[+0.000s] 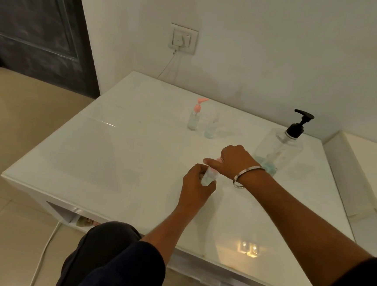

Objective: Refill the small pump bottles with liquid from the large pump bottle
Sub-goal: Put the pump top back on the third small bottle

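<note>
Left hand [196, 184] grips a small clear plastic bottle [207, 178] mid-counter [91, 152]; right hand [235, 161] pinches its pink pump top. Large clear black-pump bottle [279, 148] stands at two o'clock.

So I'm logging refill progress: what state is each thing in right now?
Large pump bottle: upright, black pump on, little blue liquid at bottom.
Pink-pump small bottle: upright, pump on.
Clear small bottle: upright, liquid low.
Held small bottle: gripped by left hand.
Right hand: gripping its pink top.
</note>
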